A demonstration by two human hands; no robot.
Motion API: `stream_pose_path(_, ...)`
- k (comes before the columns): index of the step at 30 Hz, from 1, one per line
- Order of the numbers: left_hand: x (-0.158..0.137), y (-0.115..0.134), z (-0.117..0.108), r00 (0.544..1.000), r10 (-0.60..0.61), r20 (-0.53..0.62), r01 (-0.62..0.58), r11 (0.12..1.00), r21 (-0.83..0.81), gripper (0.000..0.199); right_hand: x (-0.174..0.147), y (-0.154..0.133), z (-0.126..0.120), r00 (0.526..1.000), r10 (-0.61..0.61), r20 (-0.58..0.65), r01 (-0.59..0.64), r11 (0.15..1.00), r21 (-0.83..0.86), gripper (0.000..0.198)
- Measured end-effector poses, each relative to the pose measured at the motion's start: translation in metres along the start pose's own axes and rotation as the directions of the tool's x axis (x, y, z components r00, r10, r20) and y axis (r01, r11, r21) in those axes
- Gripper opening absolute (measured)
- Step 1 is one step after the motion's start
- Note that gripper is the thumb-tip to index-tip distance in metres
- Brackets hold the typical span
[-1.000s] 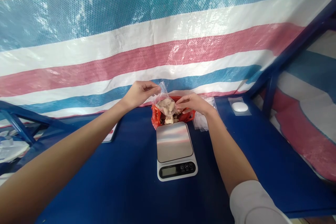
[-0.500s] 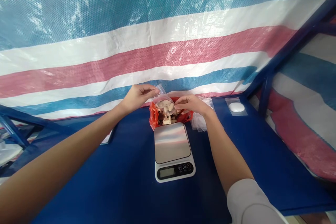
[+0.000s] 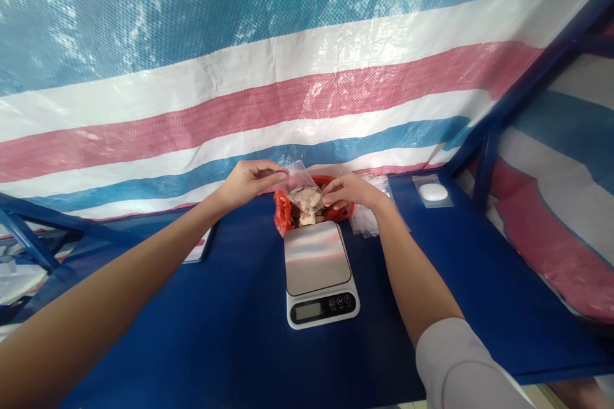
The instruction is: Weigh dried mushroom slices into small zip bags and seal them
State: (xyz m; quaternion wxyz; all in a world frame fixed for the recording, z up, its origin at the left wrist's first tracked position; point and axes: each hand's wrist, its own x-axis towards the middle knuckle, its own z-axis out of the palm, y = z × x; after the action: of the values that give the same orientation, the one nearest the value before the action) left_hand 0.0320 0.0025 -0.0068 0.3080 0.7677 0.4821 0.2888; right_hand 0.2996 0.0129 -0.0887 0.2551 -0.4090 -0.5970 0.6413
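Observation:
My left hand pinches the upper left edge of a small clear plastic bag. Pale dried slices, whose exact kind I cannot make out, show in and around it. On the bag's right side, my right hand is closed with its fingertips at the edge; the fingers partly hide what they grip. Beneath both hands lies an open red plastic bag with more of the pieces. A white kitchen scale with a steel plate stands directly in front of the red bag, its display blank.
Several flat clear bags lie right of the red bag. Farther right, a white oval object rests on a clear bag. A flat, pale-edged device is partly behind my left forearm. Striped tarp closes off the blue table's back.
The clear bag's top now stands up more and spreads wider between my hands. My left hand has dropped slightly. The view has shifted a little.

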Motion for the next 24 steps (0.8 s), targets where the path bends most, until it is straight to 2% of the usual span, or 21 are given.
stream_pose_path(4,-0.003,-0.007,-0.008,0.995,-0.072,0.061,0.070,0.997,0.045,0.057,-0.001,-0.002,-0.002,0.999,0.032,-0.038,-0.031,0.999,0.030,0.014)
stream_pose_path(9,0.002,-0.012,-0.012,1.000,-0.017,0.023,0.015,0.997,0.073,0.051,-0.001,-0.002,-0.003,0.997,0.025,-0.077,-0.020,0.998,0.060,0.015)
stream_pose_path(14,0.009,-0.008,-0.009,0.999,0.032,-0.003,-0.032,0.999,0.016,0.047,0.000,-0.002,-0.002,0.996,-0.006,-0.092,0.013,0.997,0.078,0.017)
stream_pose_path(20,0.005,-0.012,-0.013,0.998,-0.024,0.053,0.024,1.000,-0.002,0.050,-0.002,-0.004,-0.002,0.992,-0.003,-0.127,0.006,1.000,0.021,0.015)
stream_pose_path(24,0.002,-0.011,-0.013,0.999,-0.013,0.049,0.012,1.000,0.020,0.048,-0.005,-0.007,0.001,0.993,0.016,-0.117,-0.018,1.000,-0.014,0.019)
